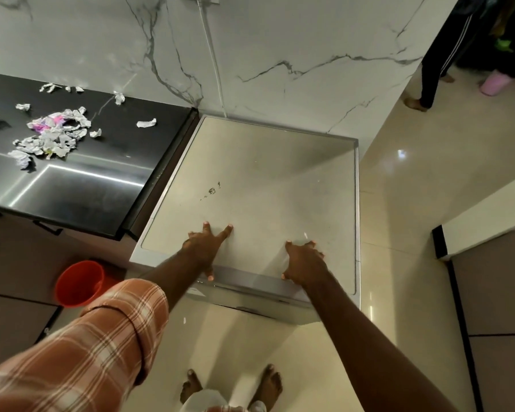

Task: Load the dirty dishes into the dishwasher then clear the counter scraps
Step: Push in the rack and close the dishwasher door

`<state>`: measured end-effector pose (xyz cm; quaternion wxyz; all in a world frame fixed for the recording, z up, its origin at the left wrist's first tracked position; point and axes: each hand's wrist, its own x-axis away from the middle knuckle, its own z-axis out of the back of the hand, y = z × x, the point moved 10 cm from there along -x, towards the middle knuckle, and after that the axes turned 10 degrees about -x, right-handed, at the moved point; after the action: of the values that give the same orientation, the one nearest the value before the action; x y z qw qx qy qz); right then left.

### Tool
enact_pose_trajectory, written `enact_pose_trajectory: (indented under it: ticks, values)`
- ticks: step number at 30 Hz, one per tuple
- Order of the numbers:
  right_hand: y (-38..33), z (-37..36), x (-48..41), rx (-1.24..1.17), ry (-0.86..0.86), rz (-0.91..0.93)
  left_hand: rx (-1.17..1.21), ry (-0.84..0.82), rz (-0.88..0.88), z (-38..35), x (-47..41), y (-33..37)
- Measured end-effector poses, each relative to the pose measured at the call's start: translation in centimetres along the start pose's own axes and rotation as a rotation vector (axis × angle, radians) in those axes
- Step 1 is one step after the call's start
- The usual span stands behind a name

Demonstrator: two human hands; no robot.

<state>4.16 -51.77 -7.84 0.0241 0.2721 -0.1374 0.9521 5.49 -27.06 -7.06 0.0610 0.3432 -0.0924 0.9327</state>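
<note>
A white freestanding dishwasher [265, 179] stands against the marble wall, its flat top facing me and its door closed. My left hand [205, 248] rests on the top near the front edge with fingers spread, thumb hanging over the edge. My right hand [304, 261] lies on the same front edge, fingers spread on top and thumb over the rim. Crumpled paper scraps [52, 133] lie scattered on the black counter [101, 185] to the left. No dishes are in sight.
A red bucket [79, 282] sits on the floor below the counter's corner. A white cord [213, 59] runs down the wall behind the dishwasher. Another person's legs [434, 72] stand at the far right. A cabinet [488, 292] lines the right side. My bare feet are below.
</note>
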Motion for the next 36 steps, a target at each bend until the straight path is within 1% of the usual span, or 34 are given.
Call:
enact_pose_trajectory:
  ticks: [6, 11, 24, 36]
  values:
    - [0.00, -0.11, -0.12, 0.009, -0.039, -0.012, -0.044, -0.015, 0.004, -0.22, -0.32, 0.25]
    - [0.00, 0.01, 0.12, -0.002, -0.064, -0.016, -0.019, -0.023, 0.015, -0.14, 0.08, 0.27]
    - [-0.28, 0.63, 0.66, -0.012, -0.034, 0.011, 0.024, -0.029, 0.022, -0.34, 0.18, 0.25]
    - [0.03, -0.11, -0.26, -0.013, -0.057, -0.006, 0.082, -0.030, 0.023, -0.55, 0.08, 0.17]
